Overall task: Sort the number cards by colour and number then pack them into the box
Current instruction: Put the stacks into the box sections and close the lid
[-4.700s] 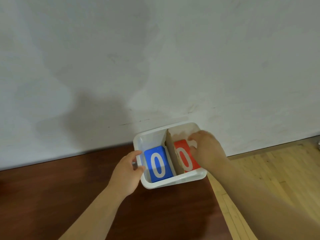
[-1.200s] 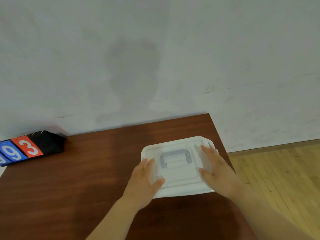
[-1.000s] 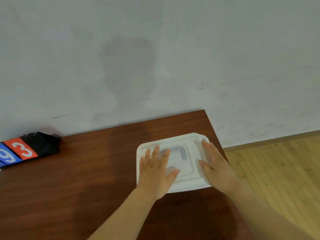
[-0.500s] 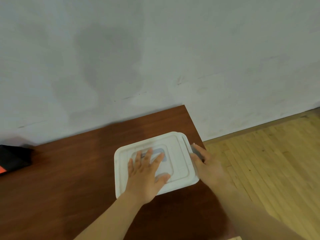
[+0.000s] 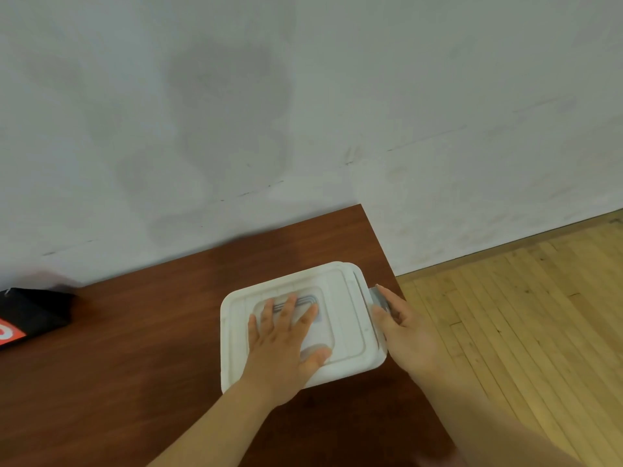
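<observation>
The box [image 5: 347, 298] now sits closed on the surface [image 5: 135, 365], directly under the left hand and just left of the right hand. A few seconds ago it stood open, with a blue 0 and a red 0 showing on either side of a cardboard divider. The number cards are therefore inside and out of sight beneath the white lid [image 5: 350, 332].

Nearest, the left hand [image 5: 283, 338] lies open and flat on the middle of the lid. Its fingers are spread over the grey handle [image 5: 308, 299] and its thumb is out to the side. A second ago it was pressing nearer the lid's left edge.

The right hand [image 5: 404, 332] has slid off the lid top to the box's right side. Its fingers lie fairly straight against the grey clip [image 5: 377, 294] and its thumb is at the lid's rim. It presses rather than wraps.

This looks like the closing stage: sorting and packing appear finished, and what remains is probably to snap the clips while the left hand keeps the lid seated. I cannot tell whether the right clip has caught yet.

Far to the left of the left hand, a black scoreboard stand [image 5: 33, 311] shows a patch of red. Beyond both hands is the pale wall [image 5: 303, 112], and the wooden floor [image 5: 522, 315] lies to the right of the right hand.
</observation>
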### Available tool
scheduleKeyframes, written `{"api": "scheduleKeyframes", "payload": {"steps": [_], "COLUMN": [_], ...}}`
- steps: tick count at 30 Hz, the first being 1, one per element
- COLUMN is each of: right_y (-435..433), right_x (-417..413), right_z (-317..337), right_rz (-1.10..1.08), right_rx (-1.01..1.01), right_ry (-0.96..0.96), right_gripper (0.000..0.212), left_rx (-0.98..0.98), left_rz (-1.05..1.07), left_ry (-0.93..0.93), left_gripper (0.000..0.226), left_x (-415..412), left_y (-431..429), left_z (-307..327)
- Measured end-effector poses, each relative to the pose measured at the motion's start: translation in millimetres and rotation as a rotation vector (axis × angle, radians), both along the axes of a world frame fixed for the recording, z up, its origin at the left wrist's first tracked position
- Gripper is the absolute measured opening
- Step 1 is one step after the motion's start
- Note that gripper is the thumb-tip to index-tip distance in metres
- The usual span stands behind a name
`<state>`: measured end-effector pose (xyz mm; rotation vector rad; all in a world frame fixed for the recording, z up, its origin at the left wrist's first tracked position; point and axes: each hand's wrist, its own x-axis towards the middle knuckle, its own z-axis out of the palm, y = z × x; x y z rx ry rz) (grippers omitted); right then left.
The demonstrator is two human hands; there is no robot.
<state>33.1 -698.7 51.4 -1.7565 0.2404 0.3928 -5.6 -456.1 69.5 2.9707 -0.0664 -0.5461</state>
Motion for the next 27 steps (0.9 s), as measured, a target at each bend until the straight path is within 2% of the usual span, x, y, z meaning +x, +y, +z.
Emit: {"api": "scheduleKeyframes", "payload": {"steps": [2, 4, 7, 10, 13, 17, 21, 27], "right_y": [2, 5, 6, 5, 7, 12, 12, 10], "right_x": [-1, -2, -1, 0, 1, 0, 2, -7], "right_z": [-1, -1, 4, 5, 4, 7, 10, 0], "right_rz": [0.028, 0.081, 0.13, 0.176, 0.277, 0.336, 0.287, 0.225], "right_rx": [0.063, 0.014, -0.087, -0.16, -0.234, -0.237, -0.207, -0.132], "right_ry": [0.017, 0.003, -0.039, -0.066, -0.076, -0.059, -0.06, -0.067], "right_gripper": [0.062, 0.074, 0.071, 0.067, 0.065, 0.072, 0.074, 0.062], "left_rx": [0.004, -0.012, 0.024, 0.1, -0.004, -0.056, -0.09, 0.032], "left_rz": [0.004, 0.017, 0.12, 0.365, 0.519, 0.561, 0.542, 0.457], "left_ry": [0.004, 0.008, -0.073, -0.138, -0.113, -0.117, -0.172, -0.143], "left_gripper": [0.076, 0.076, 0.078, 0.075, 0.075, 0.078, 0.075, 0.077], "left_x": [1, 1, -2, -10, -16, -14, -14, -15], "left_y": [-2, -3, 9, 30, 35, 35, 26, 19], "left_z": [0, 1, 2, 0, -2, 2, 9, -1]}}
